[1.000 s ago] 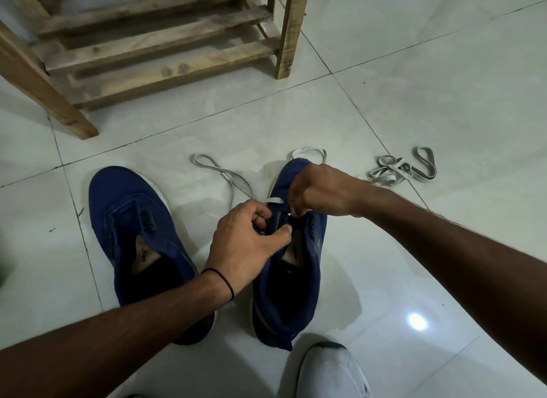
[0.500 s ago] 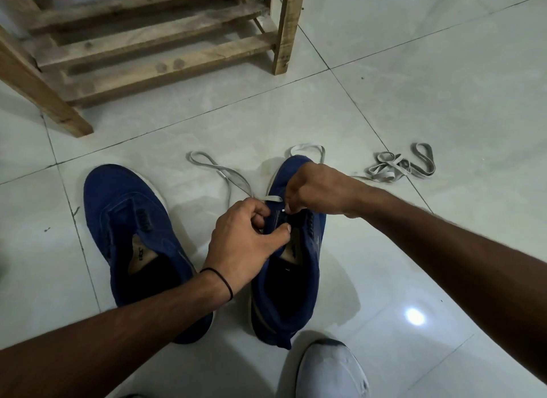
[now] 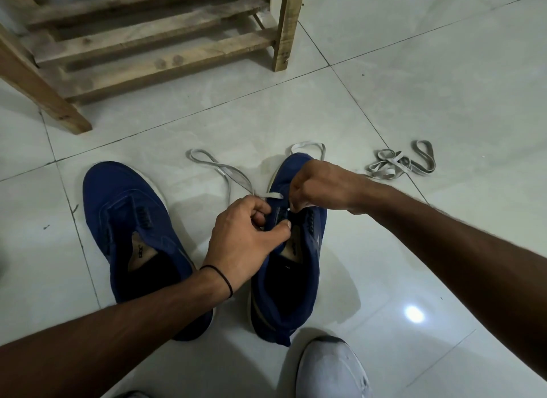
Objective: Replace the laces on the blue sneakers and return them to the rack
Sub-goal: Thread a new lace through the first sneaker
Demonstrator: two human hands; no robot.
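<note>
Two blue sneakers on tiled floor [image 3: 414, 71]; your left hand [image 3: 242, 237] pinches right sneaker [image 3: 296, 267] eyelet flap, right hand [image 3: 322, 187] pinches grey lace [image 3: 225, 172] tip. Left sneaker [image 3: 127, 220] unlaced. Insole print unreadable. Rack [image 3: 154, 42] beyond.

- Two sneakers lie side by side on the floor [image 3: 414, 80]: left sneaker [image 3: 124, 220], right sneaker [image 3: 299, 279].
- Both hands [image 3: 242, 237] [image 3: 322, 187] sit over the right sneaker.
- A lace [image 3: 219, 169] trails between the sneakers.
- A loose lace bundle [image 3: 399, 163] lies to the right.
- The rack [image 3: 148, 39] stands behind.
</note>
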